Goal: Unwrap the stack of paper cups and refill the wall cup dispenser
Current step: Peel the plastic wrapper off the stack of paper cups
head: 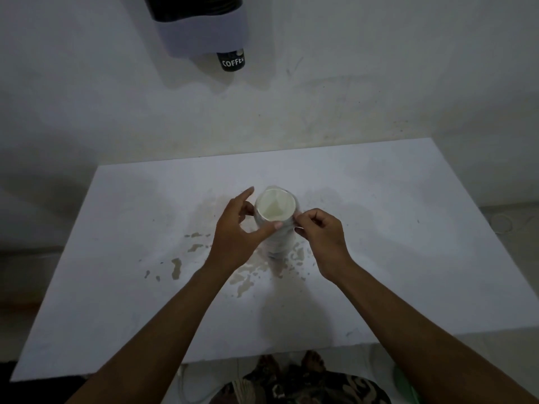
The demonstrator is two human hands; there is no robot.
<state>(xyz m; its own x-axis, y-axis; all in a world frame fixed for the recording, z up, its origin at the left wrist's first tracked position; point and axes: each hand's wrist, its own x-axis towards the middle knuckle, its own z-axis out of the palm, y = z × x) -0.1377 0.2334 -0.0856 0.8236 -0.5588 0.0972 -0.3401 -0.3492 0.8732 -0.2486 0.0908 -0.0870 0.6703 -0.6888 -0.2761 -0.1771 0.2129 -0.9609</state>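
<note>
A stack of paper cups (277, 225) in clear plastic wrap stands upright on the white table (379, 258), its open mouth facing up. My left hand (236, 234) holds the stack from the left, thumb across the front below the rim and index finger pointing out. My right hand (318, 234) pinches the wrap at the stack's right side, just under the rim. On the wall above hangs the cup dispenser (201, 27), dark on top and white below, with a black cup marked COFFEE (232, 62) poking out of its bottom.
Brownish stains (248, 275) are spread over the tabletop around and in front of the stack. The table stands against a white wall. Below the near edge I see bare feet (291, 364) and patterned clothing.
</note>
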